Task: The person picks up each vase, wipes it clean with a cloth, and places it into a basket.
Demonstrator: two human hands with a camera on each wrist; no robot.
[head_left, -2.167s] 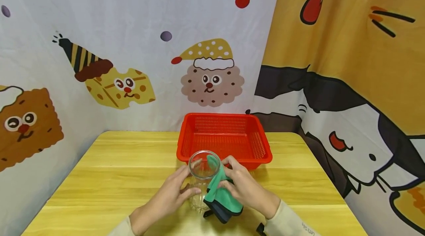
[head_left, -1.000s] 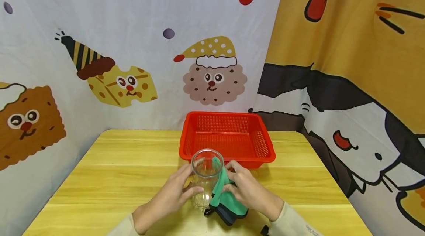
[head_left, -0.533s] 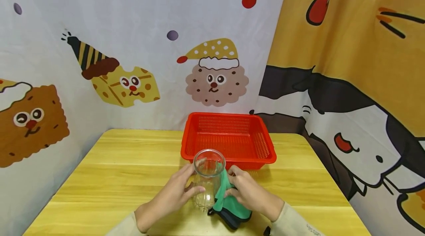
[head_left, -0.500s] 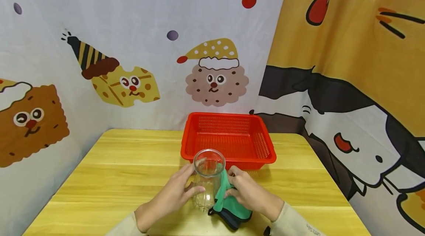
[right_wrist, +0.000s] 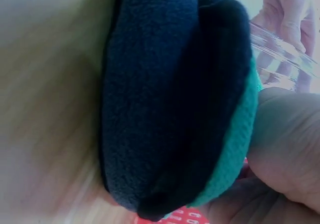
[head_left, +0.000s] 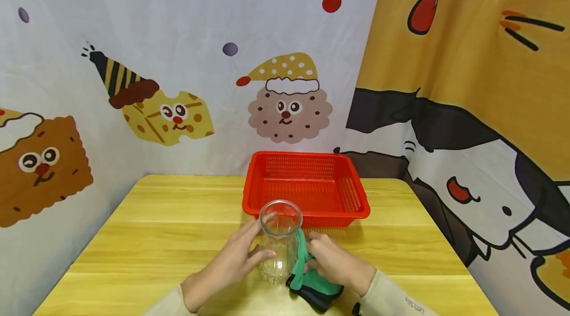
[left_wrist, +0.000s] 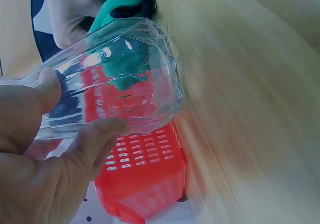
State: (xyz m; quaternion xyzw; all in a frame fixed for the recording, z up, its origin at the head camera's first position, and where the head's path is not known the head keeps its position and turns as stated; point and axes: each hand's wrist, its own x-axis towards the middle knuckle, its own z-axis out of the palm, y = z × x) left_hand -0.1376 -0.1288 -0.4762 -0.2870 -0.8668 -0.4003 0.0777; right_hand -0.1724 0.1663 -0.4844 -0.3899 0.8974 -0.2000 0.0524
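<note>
Left hand (head_left: 235, 255) grasps the glass jar (head_left: 279, 259); right hand (head_left: 335, 260) grips the green cloth (head_left: 318, 284) beside it. Wiping appears under way; how much remains cannot be told.

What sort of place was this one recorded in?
Probably a small staged recording corner indoors: cartoon-printed curtains hang behind and beside a wood-grain table, and a red plastic basket stands on it.

— Item one?
— Jar (head_left: 283, 251): clear glass, round-rimmed, roughly upright, mouth up, at the wood-grain table (head_left: 169, 237).
— Item two?
— Cloth (head_left: 318, 283): green, dark-grey reverse, black edging; bunched in folds, right beside jar.
</note>
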